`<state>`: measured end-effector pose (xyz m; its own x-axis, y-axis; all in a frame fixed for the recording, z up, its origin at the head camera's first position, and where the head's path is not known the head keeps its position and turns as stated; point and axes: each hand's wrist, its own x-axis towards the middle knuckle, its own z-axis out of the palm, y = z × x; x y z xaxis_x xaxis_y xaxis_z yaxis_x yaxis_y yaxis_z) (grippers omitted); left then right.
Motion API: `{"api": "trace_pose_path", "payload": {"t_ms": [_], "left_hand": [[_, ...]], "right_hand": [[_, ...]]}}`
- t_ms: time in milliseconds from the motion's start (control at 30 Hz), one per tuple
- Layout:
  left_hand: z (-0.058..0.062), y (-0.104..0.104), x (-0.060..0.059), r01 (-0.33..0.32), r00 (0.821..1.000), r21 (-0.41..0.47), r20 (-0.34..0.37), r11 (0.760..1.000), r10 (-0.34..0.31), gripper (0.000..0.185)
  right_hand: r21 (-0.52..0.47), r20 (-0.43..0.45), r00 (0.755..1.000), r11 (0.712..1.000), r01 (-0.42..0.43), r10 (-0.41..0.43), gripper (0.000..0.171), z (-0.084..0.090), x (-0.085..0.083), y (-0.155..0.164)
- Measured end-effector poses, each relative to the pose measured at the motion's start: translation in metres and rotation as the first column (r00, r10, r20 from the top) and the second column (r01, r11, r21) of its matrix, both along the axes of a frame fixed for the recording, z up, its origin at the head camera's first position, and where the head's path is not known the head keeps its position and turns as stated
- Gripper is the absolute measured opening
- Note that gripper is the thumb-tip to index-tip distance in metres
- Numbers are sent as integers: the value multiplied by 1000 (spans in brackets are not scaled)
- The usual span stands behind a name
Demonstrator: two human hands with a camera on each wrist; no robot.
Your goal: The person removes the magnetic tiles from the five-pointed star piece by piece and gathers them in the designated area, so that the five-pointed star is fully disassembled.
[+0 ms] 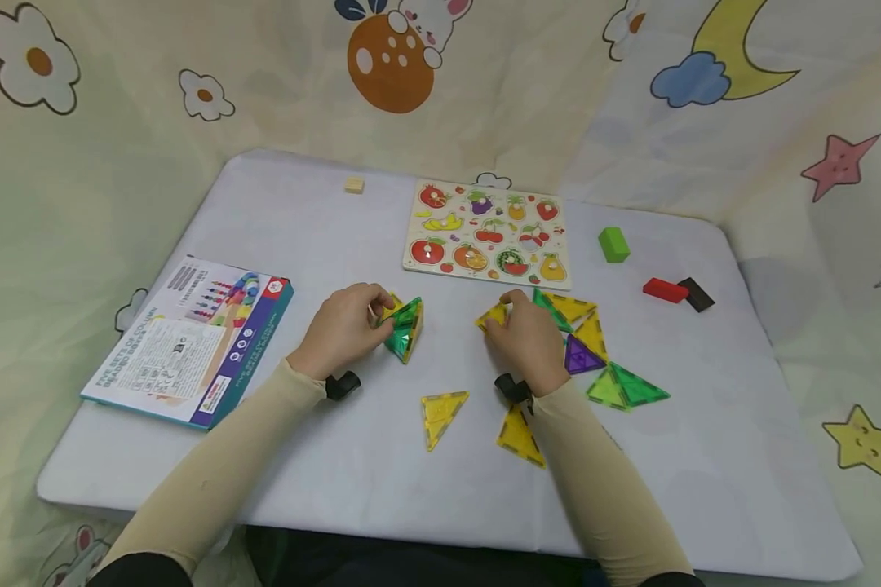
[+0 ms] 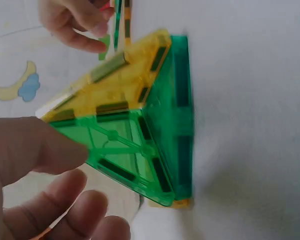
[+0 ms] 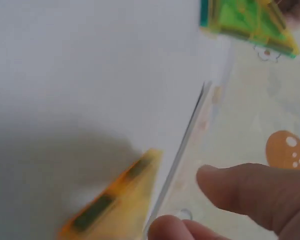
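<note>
My left hand (image 1: 345, 326) pinches a small pyramid of magnetic tiles (image 1: 405, 330), made of green and yellow see-through triangles with dark magnet strips. In the left wrist view a fingertip lies on one green tile (image 2: 120, 145), beside a yellow face (image 2: 115, 72). My right hand (image 1: 526, 338) has its thumb and finger around a yellow triangular magnetic tile (image 1: 490, 316). That tile (image 3: 117, 200) looks blurred in the right wrist view, close beside the fingertips. Two yellow triangles, one left (image 1: 442, 416) and one partly under the right wrist (image 1: 521, 439), lie nearer the body.
Right of the right hand is a cluster of yellow, green and purple triangles (image 1: 584, 359). A fruit puzzle board (image 1: 488, 232) lies at the back. A boxed set (image 1: 191, 338) lies left. Green (image 1: 613, 244), red (image 1: 664, 289), black (image 1: 696, 295) and wooden (image 1: 354, 186) blocks sit around.
</note>
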<state>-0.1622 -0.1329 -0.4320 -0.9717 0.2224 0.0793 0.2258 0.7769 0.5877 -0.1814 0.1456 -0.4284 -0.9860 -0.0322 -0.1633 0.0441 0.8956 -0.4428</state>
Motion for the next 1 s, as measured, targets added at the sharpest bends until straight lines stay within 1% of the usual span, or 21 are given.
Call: {"api": "trace_pose_path", "payload": {"t_ms": [67, 133, 233, 300, 400, 433, 500, 600, 667, 867, 1000], "left_hand": [[-3, -1, -6, 33, 998, -7, 49, 999, -33, 24], [-7, -1, -11, 71, 994, -21, 80, 997, -69, 33], [-11, 0, -16, 116, 991, -74, 75, 991, -110, 43], [-14, 1, -19, 134, 990, -114, 52, 984, -128, 44], [-17, 2, -22, 150, 989, -145, 27, 978, -148, 37], [-17, 3, -22, 151, 988, -146, 24, 978, -149, 34], [-18, 3, -22, 152, 988, -148, 20, 977, -151, 29], [-17, 3, -22, 146, 989, -148, 16, 978, -145, 27], [-17, 4, -21, 139, 990, -149, 16, 979, -138, 28], [-15, 7, -18, 97, 994, -130, 58, 987, -90, 29], [-14, 8, -17, 78, 995, -125, 77, 989, -69, 31]], "right_hand": [[-38, -33, 999, 998, -41, 40, 45, 4, 3, -10], [-90, -30, 995, 991, -102, 100, 43, 7, 5, -23], [-141, 11, 981, 972, -189, 193, 50, 9, 9, -43], [-128, 49, 970, 965, -229, 237, 58, 8, 12, -56], [-52, 69, 961, 963, -266, 269, 65, 4, 16, -71], [-30, 69, 960, 963, -270, 271, 64, 3, 17, -74], [-15, 65, 963, 965, -261, 261, 57, 0, 18, -78], [-50, 58, 971, 972, -229, 232, 41, -1, 17, -78], [-88, 66, 973, 973, -214, 220, 36, -1, 17, -76], [-159, 103, 972, 968, -193, 211, 41, 0, 15, -69], [-190, 112, 974, 967, -171, 195, 39, 0, 13, -59]]}}
